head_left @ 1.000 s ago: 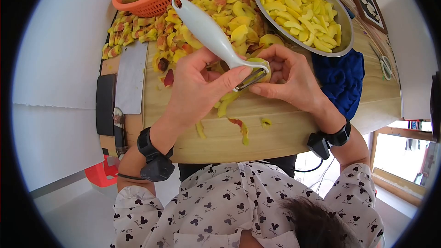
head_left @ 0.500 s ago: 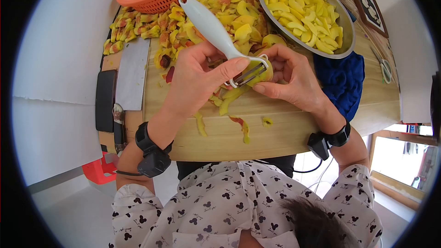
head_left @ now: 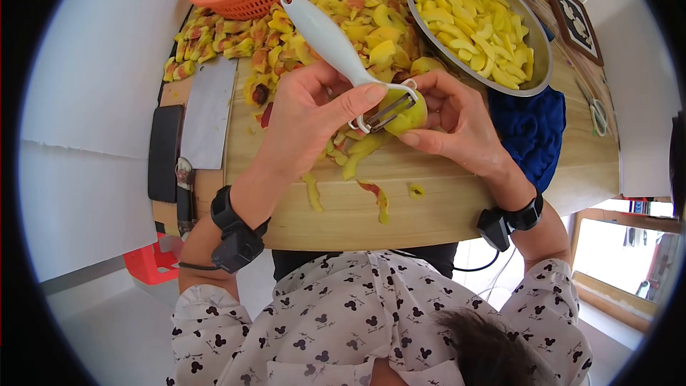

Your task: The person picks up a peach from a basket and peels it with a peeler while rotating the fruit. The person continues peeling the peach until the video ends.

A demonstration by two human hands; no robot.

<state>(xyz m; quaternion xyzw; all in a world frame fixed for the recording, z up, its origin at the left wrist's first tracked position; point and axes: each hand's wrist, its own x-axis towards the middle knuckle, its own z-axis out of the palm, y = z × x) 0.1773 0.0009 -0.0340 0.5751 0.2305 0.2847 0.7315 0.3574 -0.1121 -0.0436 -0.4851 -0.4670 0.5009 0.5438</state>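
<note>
My left hand (head_left: 314, 111) is closed around a white Y-shaped peeler (head_left: 329, 36), its long handle slanting up and to the left. The peeler's metal blade lies against a yellow-green peach (head_left: 409, 116). My right hand (head_left: 461, 121) grips that peach from the right side, thumb below and fingers above; the palm side is partly hidden. Curled peel strips (head_left: 361, 154) lie on the board just under both hands. Behind the hands spreads a large heap of yellow and red peelings (head_left: 343, 21).
An orange basket (head_left: 239, 3) with whole fruit stands at the back left. A metal bowl (head_left: 545, 64) of yellow slices sits back right, beside a blue cloth (head_left: 529, 132). On the left are a cleaver (head_left: 209, 118) and a black phone-like slab (head_left: 164, 154). Scissors (head_left: 597, 114) lie far right.
The peach has turned slightly in my right hand and shows more of its rounded side under the blade. Both hands stay almost in place; the view has shifted a little.
</note>
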